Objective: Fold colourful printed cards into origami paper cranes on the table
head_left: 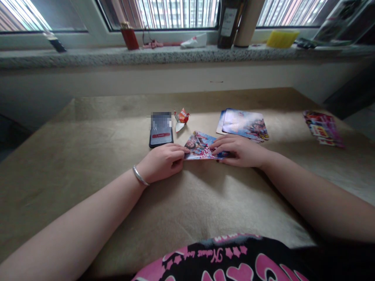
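Note:
A colourful printed paper sheet [198,145] lies folded on the tan table [88,148] in front of me. My left hand [163,161], with a silver bracelet on the wrist, is curled and pinches the sheet's left edge. My right hand [239,150] presses its fingers down on the sheet's right part. Just behind the sheet stands a small folded paper figure [181,118] in red and white. A dark phone [161,129] lies flat to the left of it.
A stack of printed sheets [243,125] lies to the right of the folded one, and another printed packet [322,128] near the table's right edge. The windowsill [175,55] behind holds a red cup [129,37], a dark bottle [228,23], a yellow object [282,39] and other items.

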`<action>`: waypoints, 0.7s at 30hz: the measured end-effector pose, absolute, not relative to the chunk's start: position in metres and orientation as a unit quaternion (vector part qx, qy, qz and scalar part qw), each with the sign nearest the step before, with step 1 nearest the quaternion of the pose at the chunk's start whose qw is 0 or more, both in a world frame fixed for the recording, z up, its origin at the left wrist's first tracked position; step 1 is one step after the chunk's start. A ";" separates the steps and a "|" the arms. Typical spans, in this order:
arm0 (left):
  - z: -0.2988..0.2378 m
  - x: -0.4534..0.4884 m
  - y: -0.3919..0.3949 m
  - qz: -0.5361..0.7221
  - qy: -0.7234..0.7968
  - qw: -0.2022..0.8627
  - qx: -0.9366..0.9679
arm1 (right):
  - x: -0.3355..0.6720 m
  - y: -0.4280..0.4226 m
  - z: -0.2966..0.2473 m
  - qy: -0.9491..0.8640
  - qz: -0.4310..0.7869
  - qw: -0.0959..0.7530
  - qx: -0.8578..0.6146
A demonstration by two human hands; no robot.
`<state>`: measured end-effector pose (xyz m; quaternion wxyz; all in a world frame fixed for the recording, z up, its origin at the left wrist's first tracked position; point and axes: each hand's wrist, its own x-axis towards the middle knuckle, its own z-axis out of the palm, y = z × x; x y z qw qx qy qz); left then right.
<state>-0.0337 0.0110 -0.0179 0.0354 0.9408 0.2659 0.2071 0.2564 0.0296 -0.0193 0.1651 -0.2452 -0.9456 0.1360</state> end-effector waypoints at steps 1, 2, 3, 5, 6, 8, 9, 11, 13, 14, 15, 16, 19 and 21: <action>-0.018 -0.034 0.011 0.207 0.262 0.033 0.942 | 0.256 0.030 -0.021 -0.941 0.148 0.179 -0.246; -0.018 -0.034 0.011 0.206 0.256 0.030 0.944 | 0.256 0.030 -0.022 -0.935 0.163 0.195 -0.248; -0.018 -0.034 0.011 0.204 0.247 0.027 0.947 | 0.256 0.030 -0.023 -0.927 0.178 0.212 -0.254; -0.017 -0.034 0.012 0.199 0.229 0.023 0.953 | 0.256 0.029 -0.024 -0.905 0.210 0.242 -0.279; -0.017 -0.033 0.012 0.198 0.222 0.023 0.954 | 0.255 0.029 -0.025 -0.894 0.227 0.252 -0.293; -0.016 -0.033 0.011 0.196 0.215 0.026 0.956 | 0.256 0.028 -0.025 -0.878 0.258 0.256 -0.310; -0.016 -0.032 0.011 0.195 0.212 0.030 0.957 | 0.256 0.028 -0.025 -0.876 0.271 0.252 -0.309; -0.015 -0.032 0.010 0.191 0.206 0.037 0.959 | 0.257 0.030 -0.025 -0.878 0.287 0.240 -0.299; -0.015 -0.031 0.009 0.186 0.202 0.042 0.961 | 0.259 0.031 -0.025 -0.881 0.295 0.228 -0.291; -0.015 -0.030 0.009 0.182 0.202 0.047 0.961 | 0.260 0.032 -0.025 -0.882 0.299 0.222 -0.289; -0.015 -0.030 0.009 0.176 0.207 0.052 0.961 | 0.261 0.033 -0.025 -0.883 0.302 0.217 -0.286; -0.015 -0.030 0.009 0.168 0.214 0.057 0.961 | 0.261 0.034 -0.025 -0.883 0.306 0.213 -0.285; -0.018 -0.031 0.009 0.128 0.251 0.062 0.958 | 0.263 0.035 -0.023 -0.882 0.318 0.201 -0.285; -0.019 -0.031 0.009 0.101 0.271 0.060 0.955 | 0.263 0.034 -0.021 -0.877 0.331 0.193 -0.291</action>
